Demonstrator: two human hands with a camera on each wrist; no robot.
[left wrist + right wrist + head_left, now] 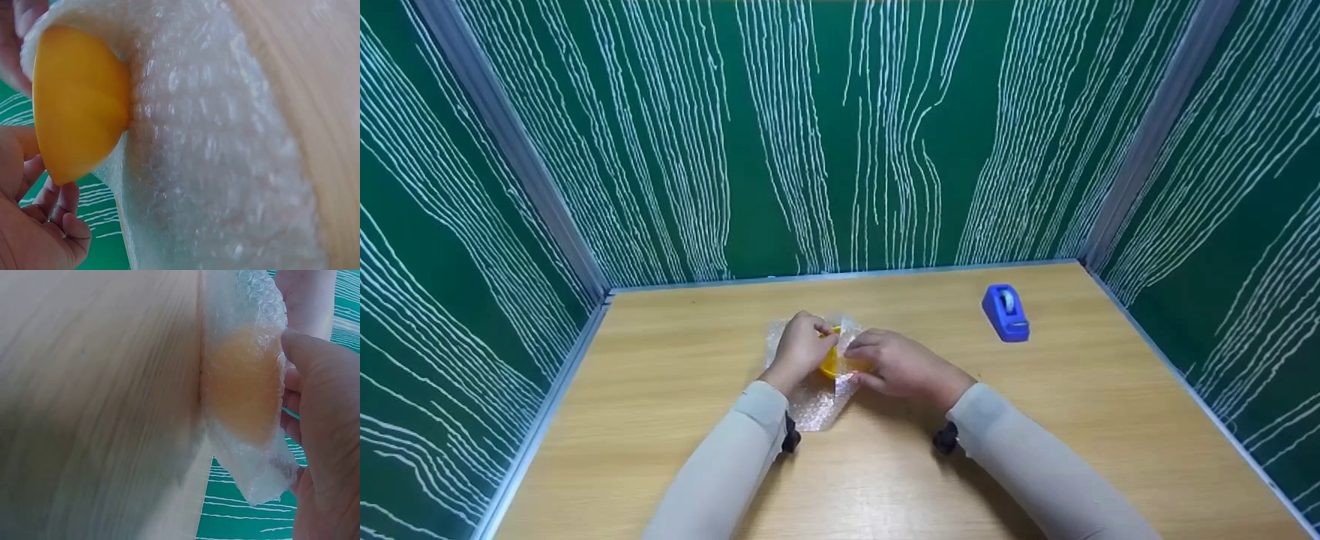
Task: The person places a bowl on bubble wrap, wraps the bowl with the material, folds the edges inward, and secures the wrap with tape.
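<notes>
A yellow bowl (829, 366) stands on a sheet of bubble wrap (814, 409) at the middle of the table. My left hand (801, 349) holds the bowl by its rim. In the left wrist view the bowl (81, 104) shows its smooth outer side, and the fingers (48, 205) meet its lower rim. On the other side, my right hand (896, 366) grips the raised edge of the bubble wrap against the bowl. The right wrist view shows the wrap (244, 385) covering that side, with the bowl's colour showing through. The bowl's inside is mostly hidden by the hands.
A blue tape dispenser (1006, 313) sits toward the back right of the wooden table (660, 382). Green panels (877, 135) with white lines enclose the back and both sides.
</notes>
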